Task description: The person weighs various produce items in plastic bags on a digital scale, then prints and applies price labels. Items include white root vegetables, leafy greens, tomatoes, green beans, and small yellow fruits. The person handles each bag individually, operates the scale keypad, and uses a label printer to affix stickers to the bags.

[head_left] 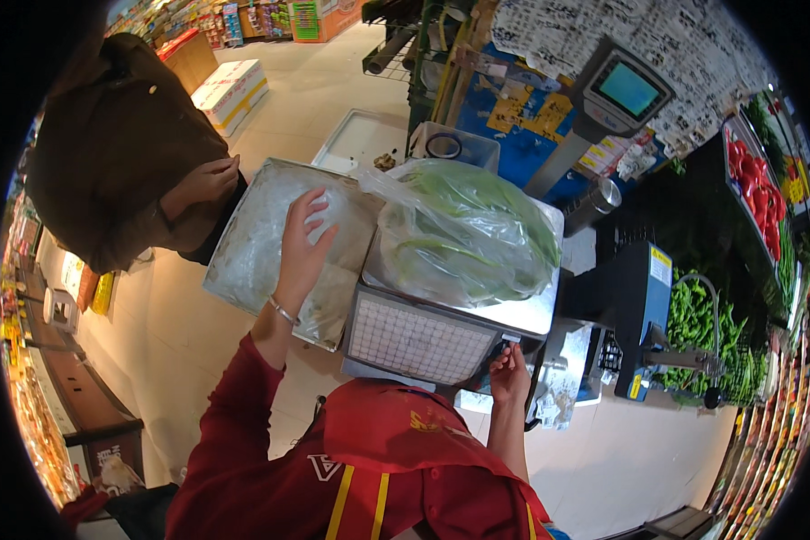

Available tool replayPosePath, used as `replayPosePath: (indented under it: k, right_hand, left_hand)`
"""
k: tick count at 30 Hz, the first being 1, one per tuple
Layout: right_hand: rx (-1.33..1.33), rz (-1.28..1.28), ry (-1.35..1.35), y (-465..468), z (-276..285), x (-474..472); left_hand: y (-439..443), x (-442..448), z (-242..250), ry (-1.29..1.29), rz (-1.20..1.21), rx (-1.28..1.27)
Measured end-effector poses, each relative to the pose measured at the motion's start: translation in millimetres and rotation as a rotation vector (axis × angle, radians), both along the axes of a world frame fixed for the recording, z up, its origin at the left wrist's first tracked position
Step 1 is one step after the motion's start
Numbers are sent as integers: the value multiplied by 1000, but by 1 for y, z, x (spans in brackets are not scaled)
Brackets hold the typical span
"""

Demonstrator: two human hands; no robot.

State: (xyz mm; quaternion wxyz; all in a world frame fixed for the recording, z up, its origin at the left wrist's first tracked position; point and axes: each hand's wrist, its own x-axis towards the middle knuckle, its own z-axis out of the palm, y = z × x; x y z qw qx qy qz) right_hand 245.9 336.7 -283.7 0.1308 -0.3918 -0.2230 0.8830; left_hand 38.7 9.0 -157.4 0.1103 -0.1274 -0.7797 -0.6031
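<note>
My left hand (306, 243) is raised with its fingers apart and nothing in it, over a shallow tray (260, 179) lined with clear plastic. A bracelet circles that wrist. My right hand (511, 371) is at the front right corner of a label-printing scale (422, 337), its fingertips pinching a small white label (511, 337) at the printer outlet. On the metal weighing plate (538, 310) rests a clear plastic bag (466, 236) of long green leafy vegetables. The scale's screen (626, 89) stands on a post behind the bag.
A person (121, 148) in dark clothes stands beyond the tray. To the right are a blue bag-sealing machine (638, 317), green peppers (692, 324) and a metal flask (597, 202). A clear plastic bin (469, 145) sits behind the scale. A white foam box (233, 94) is on the floor.
</note>
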Motion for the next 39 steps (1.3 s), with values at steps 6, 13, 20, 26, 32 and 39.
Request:
replayPosePath:
  k: [6, 13, 20, 26, 32, 39]
  right_hand:
    - [103, -82, -73, -3, 7, -17]
    - [851, -153, 52, -9, 90, -40]
    - [1443, 178, 114, 25, 144, -165]
    - [2255, 509, -363, 38, 124, -183]
    - [2342, 50, -17, 43, 173, -174]
    - [1618, 652, 386, -3, 238, -213]
  left_hand:
    - [14, -38, 20, -208, -97, 133]
    - [46, -68, 30, -388, -252, 202]
    - [48, -82, 68, -191, -392, 174]
    - [66, -81, 124, -5, -486, -127]
    - [88, -66, 167, 58, -657, -257]
    - [52, 20, 123, 378, -688, -418]
